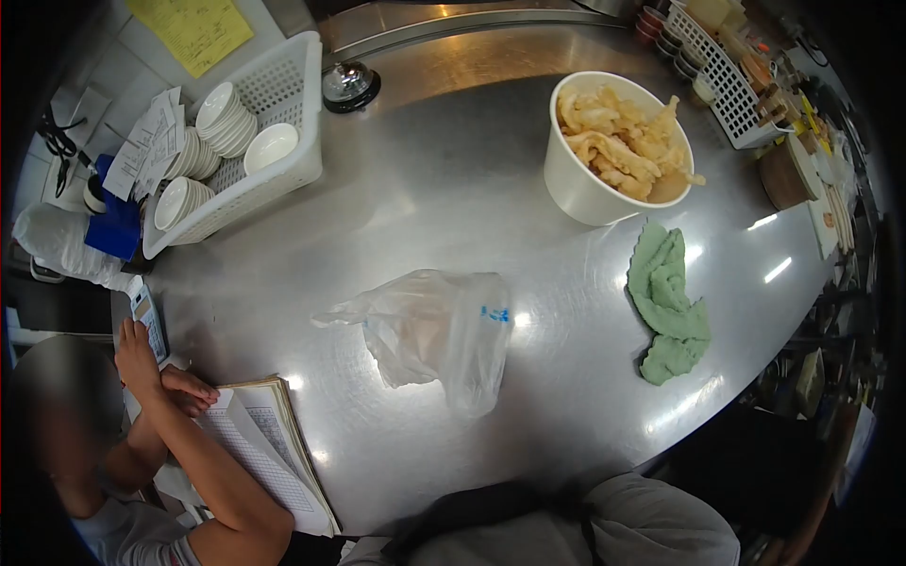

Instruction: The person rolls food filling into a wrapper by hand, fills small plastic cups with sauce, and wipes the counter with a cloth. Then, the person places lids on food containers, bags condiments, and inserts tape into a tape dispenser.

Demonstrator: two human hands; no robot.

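Neither of my hands shows; only my grey clothing (661, 524) is visible along the bottom edge. In front of me a crumpled translucent plastic bag (429, 330) with small blue print lies on the steel table (557, 415). Farther back on the right stands a white paper tub (580, 189), heaped with golden fried pieces (623, 141). A rumpled green cloth (668, 302) lies just on the near side of the tub.
At left another person's hands (142, 358) are at a calculator (148, 316) and an open notebook (269, 443). A white basket (307, 113) holds small dishes beside a call bell (350, 87). Another basket (722, 85) stands back right, near stacked sauce cups (675, 52).
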